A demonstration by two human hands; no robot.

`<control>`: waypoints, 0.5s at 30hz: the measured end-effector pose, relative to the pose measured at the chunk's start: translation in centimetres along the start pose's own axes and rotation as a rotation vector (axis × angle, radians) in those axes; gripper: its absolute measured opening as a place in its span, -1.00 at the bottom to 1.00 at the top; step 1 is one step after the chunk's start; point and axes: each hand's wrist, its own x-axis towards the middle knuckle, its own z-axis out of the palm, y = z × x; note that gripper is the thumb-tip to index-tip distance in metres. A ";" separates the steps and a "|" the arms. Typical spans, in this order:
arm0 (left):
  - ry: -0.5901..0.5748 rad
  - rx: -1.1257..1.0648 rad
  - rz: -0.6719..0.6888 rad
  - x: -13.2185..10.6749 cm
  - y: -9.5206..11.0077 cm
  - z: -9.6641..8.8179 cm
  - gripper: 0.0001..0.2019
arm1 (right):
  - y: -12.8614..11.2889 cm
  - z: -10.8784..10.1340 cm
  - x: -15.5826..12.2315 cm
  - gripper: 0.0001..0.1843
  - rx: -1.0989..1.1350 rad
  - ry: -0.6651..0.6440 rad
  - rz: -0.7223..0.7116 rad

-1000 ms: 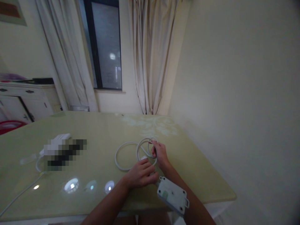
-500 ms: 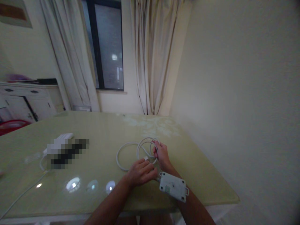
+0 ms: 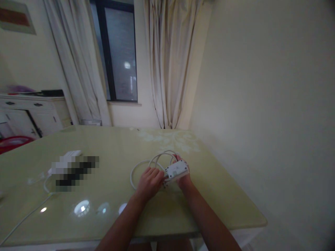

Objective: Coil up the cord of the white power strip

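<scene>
Left hand (image 3: 150,178) closed on white cable (image 3: 131,176) beside white box (image 3: 177,169). Right hand (image 3: 185,181), partly hidden, grips the cable's loops.

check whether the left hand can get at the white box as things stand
Probably yes: the left hand grips the cable just left of the white box, with nothing else showing between them. The right hand, partly hidden behind the box, may obstruct its far side.
</scene>
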 end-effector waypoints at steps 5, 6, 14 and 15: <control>0.039 0.012 -0.078 0.1 -0.2 -0.3 -0.76 | 0.6 0.0 -0.2 -0.67 0.052 0.038 -0.049; 0.048 0.016 -0.078 0.1 -0.2 -0.3 -0.76 | 0.6 0.0 -0.3 -0.66 0.062 0.039 -0.055; -0.012 0.040 -0.169 -0.1 -0.4 0.0 -0.77 | 0.1 0.3 -1.0 -0.62 0.102 -0.011 -0.035; -0.019 0.029 -0.184 -0.2 -0.4 0.1 -0.77 | -0.1 0.3 -1.0 -0.61 0.078 -0.023 -0.024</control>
